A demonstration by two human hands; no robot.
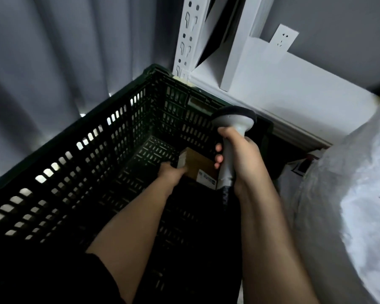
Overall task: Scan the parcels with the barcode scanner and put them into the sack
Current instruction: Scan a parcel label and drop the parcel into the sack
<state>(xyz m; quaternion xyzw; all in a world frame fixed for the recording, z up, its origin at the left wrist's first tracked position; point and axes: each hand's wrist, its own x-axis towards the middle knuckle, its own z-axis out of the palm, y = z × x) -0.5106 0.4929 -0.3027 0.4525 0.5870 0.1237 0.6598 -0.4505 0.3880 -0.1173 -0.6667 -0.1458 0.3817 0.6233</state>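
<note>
A small brown cardboard parcel (199,164) with a white label lies at the bottom of a dark green slotted crate (92,150). My left hand (170,173) reaches down into the crate and touches the parcel's near-left side; its fingers are hidden under the parcel, so the grip cannot be made out. My right hand (239,154) grips the handle of a grey barcode scanner (235,121), held above the parcel with its dark head pointing away and down. A white woven sack (347,205) stands at the right.
A white shelf upright (188,38) and white shelf board (283,88) stand behind the crate. Grey curtain (64,51) hangs on the left. A wall socket (283,39) sits on the grey wall. The scanner's black cable (226,198) runs down by my right wrist.
</note>
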